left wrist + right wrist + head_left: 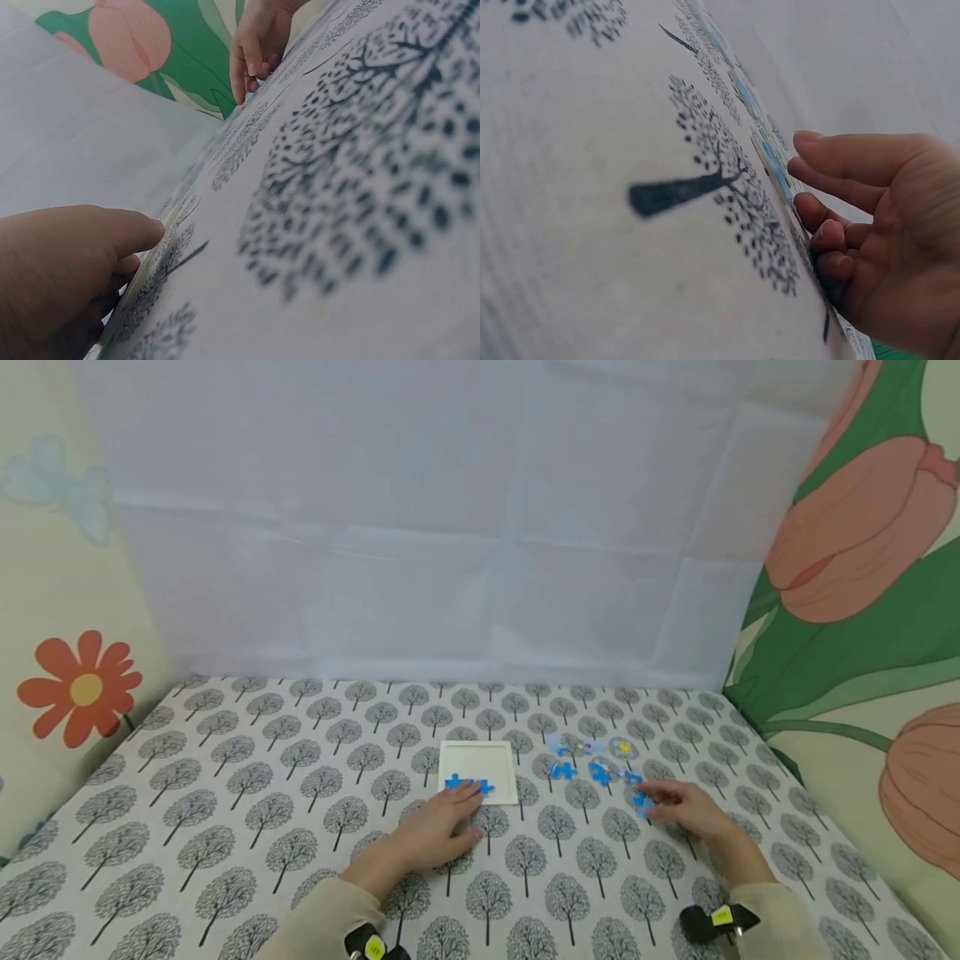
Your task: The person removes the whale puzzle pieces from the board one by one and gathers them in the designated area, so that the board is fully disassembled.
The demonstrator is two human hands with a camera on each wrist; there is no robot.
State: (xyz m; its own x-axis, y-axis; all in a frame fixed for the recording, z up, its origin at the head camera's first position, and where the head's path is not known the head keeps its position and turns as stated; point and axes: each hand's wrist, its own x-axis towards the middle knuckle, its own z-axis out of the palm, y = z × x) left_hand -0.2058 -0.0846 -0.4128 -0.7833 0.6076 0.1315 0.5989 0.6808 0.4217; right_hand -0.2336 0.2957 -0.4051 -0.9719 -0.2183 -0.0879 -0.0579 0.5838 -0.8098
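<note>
A square cream puzzle tray lies near the middle of the table, with blue jigsaw pieces along its near inner edge. My left hand lies over that near edge, fingers extended onto the pieces and partly covering them. In the left wrist view, that hand's fingertips are largely hidden. My right hand is right of the loose pieces, its fingertips at a blue jigsaw piece. In the right wrist view, the thumb and fingers are loosely bent beside a piece, without a visible pinch.
Several loose jigsaw pieces lie right of the tray, among them a blue one, another blue one and one with a yellow flower. A tree-print cloth covers the table; a white sheet hangs behind.
</note>
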